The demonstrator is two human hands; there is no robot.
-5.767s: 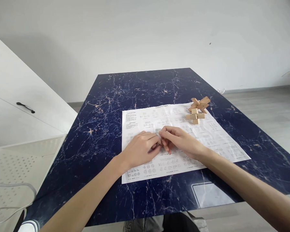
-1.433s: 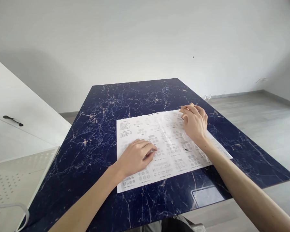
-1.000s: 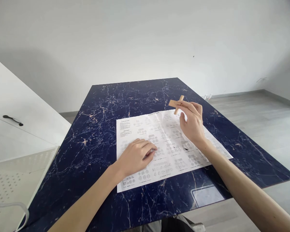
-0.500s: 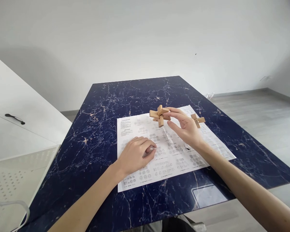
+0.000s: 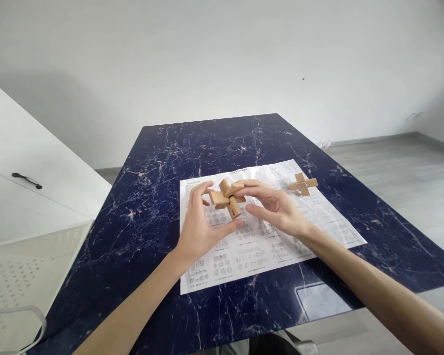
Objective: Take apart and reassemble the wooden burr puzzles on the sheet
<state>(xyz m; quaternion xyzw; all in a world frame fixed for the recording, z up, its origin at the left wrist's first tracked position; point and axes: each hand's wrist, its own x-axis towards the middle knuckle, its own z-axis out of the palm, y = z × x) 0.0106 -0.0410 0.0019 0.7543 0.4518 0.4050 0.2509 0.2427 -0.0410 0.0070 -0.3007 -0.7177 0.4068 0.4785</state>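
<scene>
A light wooden interlocking burr puzzle [image 5: 219, 197], made of crossed pieces, is held up above the printed sheet [image 5: 259, 260]. My right hand [image 5: 277, 209] grips its right side between fingers and thumb. On the other side, my left hand [image 5: 202, 224] is open, thumb and fingers spread around the puzzle's left end and near side. Whether its fingertips touch the wood I cannot tell. Another wooden burr puzzle [image 5: 304, 185] rests near the sheet's right edge, beyond my right hand.
Rows of small diagrams cover the sheet, which lies on a dark blue marble-patterned table [image 5: 200, 143]. A pale rectangular panel [image 5: 322, 301] is at the near edge. To the left stand a white cabinet [image 5: 52, 158] and a perforated white surface [image 5: 11, 276] with a cable [image 5: 18, 310].
My right hand has brought the puzzle nearer and to the left. My left hand has risen from the sheet and its curled fingers have opened around the puzzle.
</scene>
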